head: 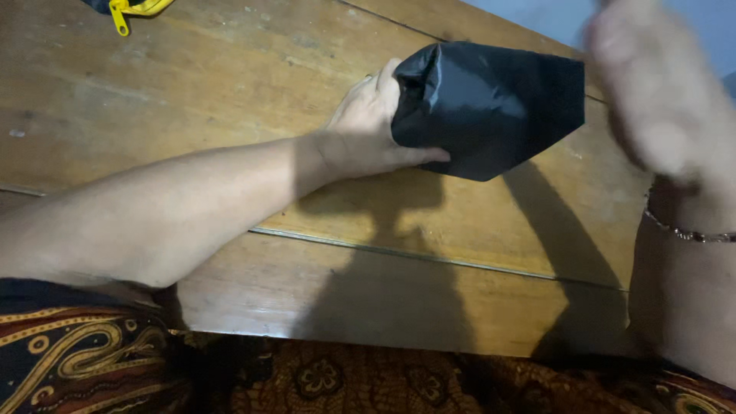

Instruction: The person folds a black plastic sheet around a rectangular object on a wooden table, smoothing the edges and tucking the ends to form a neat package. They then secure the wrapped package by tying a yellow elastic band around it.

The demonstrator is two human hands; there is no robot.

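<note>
A: Where's the black plastic bag (491, 107)?
B: On the wooden table (192, 100), at one o'clock. The left hand (368, 126) clamps its gathered end, seemingly pinning it.
A: Its long axis?
B: Nine to three, loose end toward three. The right hand (659, 92) hovers blurred; I can't tell its fingers.

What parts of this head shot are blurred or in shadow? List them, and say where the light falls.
Head view: the right hand is smeared by motion blur, its fingers indistinct; the left hand gripping the black bag is sharp. Light comes from above and beyond, throwing dark shadows of arm and bag toward the near edge of the wooden table, which shows a mild sheen; the patterned cloth below lies dim.
</note>
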